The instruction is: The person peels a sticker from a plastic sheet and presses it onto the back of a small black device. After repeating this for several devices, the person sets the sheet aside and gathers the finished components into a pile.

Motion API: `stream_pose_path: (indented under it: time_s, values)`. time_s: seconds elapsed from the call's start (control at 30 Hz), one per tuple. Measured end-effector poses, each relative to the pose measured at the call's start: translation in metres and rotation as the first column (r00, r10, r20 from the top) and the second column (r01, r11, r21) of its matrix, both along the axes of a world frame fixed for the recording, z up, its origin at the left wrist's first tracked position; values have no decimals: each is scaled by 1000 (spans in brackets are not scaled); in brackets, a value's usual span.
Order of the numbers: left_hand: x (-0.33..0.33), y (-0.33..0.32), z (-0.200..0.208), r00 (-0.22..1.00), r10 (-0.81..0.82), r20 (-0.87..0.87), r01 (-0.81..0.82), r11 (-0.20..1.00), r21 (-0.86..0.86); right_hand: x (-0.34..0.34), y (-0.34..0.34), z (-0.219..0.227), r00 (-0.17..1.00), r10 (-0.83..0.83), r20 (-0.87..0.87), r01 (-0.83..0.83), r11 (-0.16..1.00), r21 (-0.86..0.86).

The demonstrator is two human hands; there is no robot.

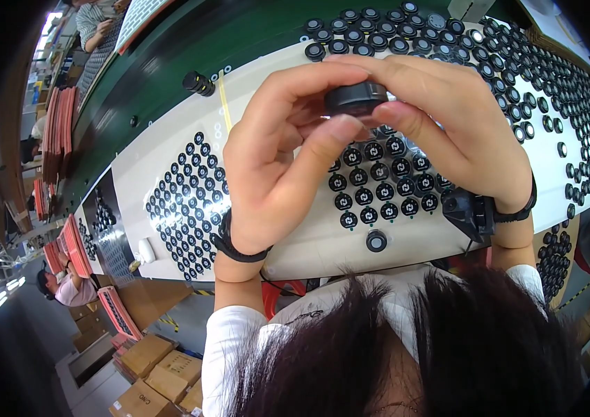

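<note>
In front of me, above the light work surface (pixel 295 243), I hold up a thick black disc-shaped part (pixel 354 99) with both hands. My left hand (pixel 267 160) curls around its left side, thumb under its lower edge. From the right, my right hand (pixel 455 118) closes on it with thumb and fingers. Below my hands lie rows of round black pieces (pixel 378 170) with white marks, partly hidden by the hands. A single black disc with a pale centre (pixel 376 240) sits nearer to me.
Many loose black discs (pixel 385 42) spread across the back and right. Another sheet of small black round pieces (pixel 191 201) lies at left, near a stack of black rings (pixel 198 83). Cardboard boxes (pixel 145 354) stand lower left. Other people (pixel 72 285) work farther left.
</note>
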State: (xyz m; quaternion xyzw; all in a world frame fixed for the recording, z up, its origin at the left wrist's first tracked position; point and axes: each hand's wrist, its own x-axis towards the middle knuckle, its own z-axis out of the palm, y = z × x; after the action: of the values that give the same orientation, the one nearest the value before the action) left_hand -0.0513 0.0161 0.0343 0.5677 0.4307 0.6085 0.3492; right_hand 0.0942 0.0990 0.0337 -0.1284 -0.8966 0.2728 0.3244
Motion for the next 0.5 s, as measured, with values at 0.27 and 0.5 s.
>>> stream_pose_path:
  time_s: [0.27,0.5]
  values:
    - [-14,-2,-12,998,-59,5,60,995,-82,-10,-12,-8,995,-96,6,96,995,31]
    - [-14,3,-16,967,-74,243,121,976,-183,-14,-12,-16,992,-114,-58,90,944,-319]
